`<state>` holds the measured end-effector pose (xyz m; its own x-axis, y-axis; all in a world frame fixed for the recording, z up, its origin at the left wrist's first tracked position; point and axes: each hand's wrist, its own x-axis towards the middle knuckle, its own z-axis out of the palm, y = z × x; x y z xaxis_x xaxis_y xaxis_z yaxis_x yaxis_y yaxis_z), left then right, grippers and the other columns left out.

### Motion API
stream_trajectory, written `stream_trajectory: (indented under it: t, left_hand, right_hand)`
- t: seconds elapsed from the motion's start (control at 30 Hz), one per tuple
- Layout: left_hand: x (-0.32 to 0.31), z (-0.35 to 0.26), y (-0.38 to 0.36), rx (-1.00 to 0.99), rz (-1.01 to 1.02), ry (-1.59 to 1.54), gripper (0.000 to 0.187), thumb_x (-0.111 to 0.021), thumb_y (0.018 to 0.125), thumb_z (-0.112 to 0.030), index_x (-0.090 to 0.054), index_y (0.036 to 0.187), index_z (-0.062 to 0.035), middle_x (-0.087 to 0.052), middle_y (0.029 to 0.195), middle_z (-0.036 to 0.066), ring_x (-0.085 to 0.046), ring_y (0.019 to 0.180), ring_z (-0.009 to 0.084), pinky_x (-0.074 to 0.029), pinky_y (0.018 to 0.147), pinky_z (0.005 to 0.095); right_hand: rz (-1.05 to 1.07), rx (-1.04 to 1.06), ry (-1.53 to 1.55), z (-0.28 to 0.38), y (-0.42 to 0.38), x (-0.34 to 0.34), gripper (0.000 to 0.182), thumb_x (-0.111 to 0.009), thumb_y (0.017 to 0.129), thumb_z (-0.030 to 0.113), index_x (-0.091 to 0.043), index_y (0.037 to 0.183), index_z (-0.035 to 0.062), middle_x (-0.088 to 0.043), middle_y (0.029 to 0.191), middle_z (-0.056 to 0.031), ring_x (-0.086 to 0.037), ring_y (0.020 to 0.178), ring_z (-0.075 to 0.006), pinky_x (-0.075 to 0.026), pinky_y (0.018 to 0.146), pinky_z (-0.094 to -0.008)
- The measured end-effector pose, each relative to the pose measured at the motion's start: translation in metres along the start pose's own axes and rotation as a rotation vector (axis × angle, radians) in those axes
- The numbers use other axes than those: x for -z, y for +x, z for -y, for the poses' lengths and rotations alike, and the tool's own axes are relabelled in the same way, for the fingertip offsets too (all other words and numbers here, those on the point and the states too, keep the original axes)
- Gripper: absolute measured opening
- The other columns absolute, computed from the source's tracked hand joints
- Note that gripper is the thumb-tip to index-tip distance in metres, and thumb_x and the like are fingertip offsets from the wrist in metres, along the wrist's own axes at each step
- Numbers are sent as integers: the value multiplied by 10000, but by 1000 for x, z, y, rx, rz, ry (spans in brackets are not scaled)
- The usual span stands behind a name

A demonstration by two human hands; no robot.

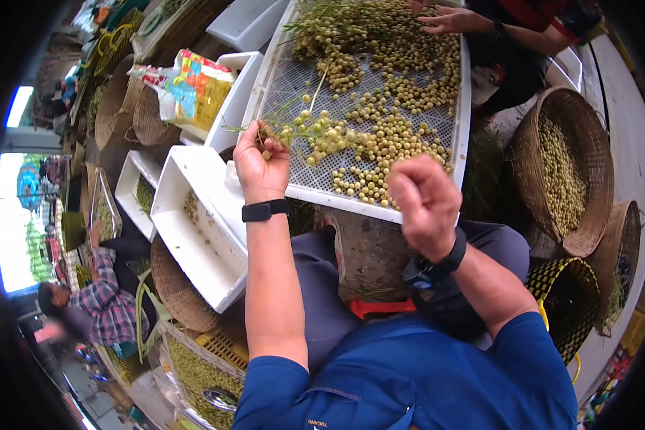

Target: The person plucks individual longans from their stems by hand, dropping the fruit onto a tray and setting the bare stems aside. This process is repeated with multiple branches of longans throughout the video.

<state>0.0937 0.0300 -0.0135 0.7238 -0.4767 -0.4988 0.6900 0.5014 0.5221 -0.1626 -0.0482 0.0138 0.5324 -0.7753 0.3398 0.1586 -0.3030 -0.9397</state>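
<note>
My left hand (264, 161) is closed around the stems of a fruit sprig (330, 136), whose small round yellowish fruits, like longans, hang over the mesh tray. My right hand (426, 204) is curled with its fingers together, above the tray's near right corner; whatever lies inside it is hidden. Loose round fruits (408, 143) cover much of the white mesh tray (265, 79). At its far end lies a heap of leafy, stemmed bunches (322, 32). Across the tray, another person's hand (448, 20) reaches over the fruit.
A wicker basket (595, 158) of fruit stands at right, with a black-and-yellow basket (577, 301) nearer me. White foam boxes (226, 276) and a colourful plastic bag (201, 89) are at left. Another person in a plaid shirt (115, 308) sits farther left, near a crate of fruit (201, 373).
</note>
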Motion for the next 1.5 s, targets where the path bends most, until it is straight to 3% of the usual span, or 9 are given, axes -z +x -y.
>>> stream_trajectory:
  t: [0.1,0.2,0.3,0.47,0.57,0.7,0.9,1.23,1.5]
  left_hand:
    - [2,-1,-1,-17,-2,19,81,-666,921,-146,-637,880,-83,-582,730,-25,-503,573,87,-455,549,238]
    - [-2,-2,-4,-25,-14,54,77,-664,924,-152,-640,897,-85,-594,748,-16,-497,562,87,-450,537,232]
    - [0,-7,-5,54,147,81,86,-659,937,-171,-637,921,-89,-603,763,-11,-491,553,79,-421,497,200]
    - [-16,9,-25,89,415,321,102,-596,983,-169,-608,984,-68,-596,779,10,-482,565,67,-403,490,186]
    - [-20,25,-30,101,495,443,109,-587,990,-172,-587,1022,-68,-595,801,10,-508,577,66,-403,471,184]
    - [-24,32,-40,110,468,520,105,-601,984,-185,-588,1025,-90,-600,805,3,-525,565,57,-404,442,196]
    - [-24,39,-35,14,442,551,86,-591,987,-179,-586,1015,-98,-601,798,4,-512,522,55,-396,434,202]
    - [-22,38,-32,243,448,367,87,-580,993,-158,-597,1000,-73,-624,791,15,-538,517,65,-437,441,186]
    - [-29,42,-45,186,524,639,87,-628,980,-158,-610,1007,-77,-638,809,20,-526,506,59,-422,448,177]
  right_hand:
    - [240,296,-66,5,-5,-41,251,-714,794,-39,-670,1028,40,-665,861,-124,-659,722,-270,-546,632,-355]
    - [441,290,-253,-7,-10,-51,193,-704,802,-8,-678,987,41,-666,828,-132,-664,704,-283,-552,630,-375]
    - [215,61,-152,-3,7,-19,61,-661,861,62,-669,903,19,-664,750,-106,-651,641,-216,-531,595,-337]
    - [148,-410,201,-19,49,17,290,-616,979,216,-625,1161,-10,-658,978,-63,-597,921,-105,-496,816,-268]
    - [183,-367,209,-26,44,13,340,-645,969,237,-600,1200,-8,-647,1061,-87,-594,982,-115,-499,832,-274]
    - [347,-492,-50,-25,41,13,263,-683,954,211,-650,1110,2,-665,908,-11,-606,842,-74,-512,742,-246]
    - [224,-518,217,-29,40,17,137,-643,961,126,-683,1017,7,-667,799,-13,-577,672,-48,-485,598,-216]
    - [283,-663,480,-32,44,23,285,-570,982,279,-636,1128,44,-660,1045,-38,-612,964,-110,-531,777,-266]
    - [398,-945,517,-29,28,3,438,-598,956,468,-668,1048,46,-600,820,5,-465,605,-63,-394,511,-224]
